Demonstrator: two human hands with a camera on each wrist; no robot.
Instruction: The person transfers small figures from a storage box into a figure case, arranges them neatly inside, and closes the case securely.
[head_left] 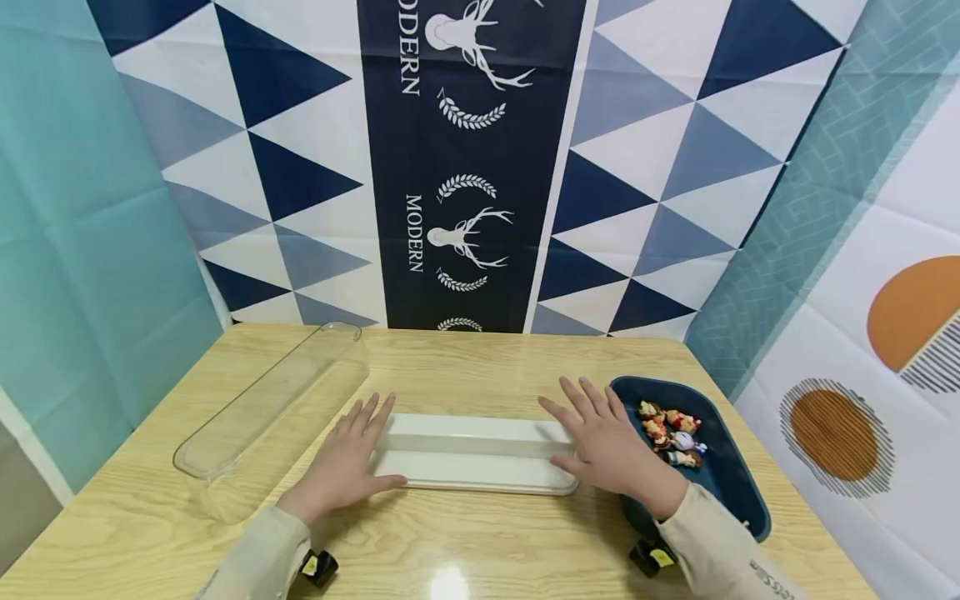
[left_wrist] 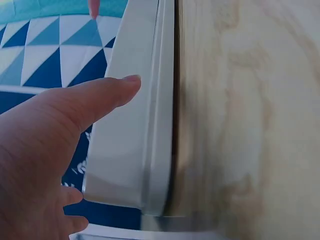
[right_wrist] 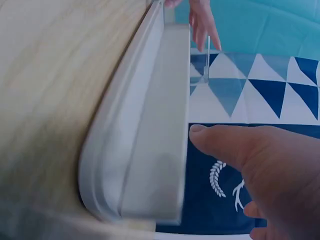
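Observation:
A long white stepped base [head_left: 480, 473], with a raised ledge along its back, lies crosswise on the table in the head view. My left hand [head_left: 343, 463] is at its left end, fingers spread and straight, thumb over the front part. At the opposite end my right hand [head_left: 603, 448] is spread flat too, its thumb near the front right corner. Both wrist views show the thumbs extended beside the white base [left_wrist: 120, 150], with neither hand curled round it. To the left sits a long clear plastic cover [head_left: 281, 437], set at a slant.
A dark blue tray [head_left: 726, 483] stands on the right, partly behind the right forearm. Several small figurines [head_left: 675, 433] lie bunched in its far part. The wooden table [head_left: 480, 367] ends at a patterned cloth backdrop [head_left: 465, 167], with more cloth hanging at both sides.

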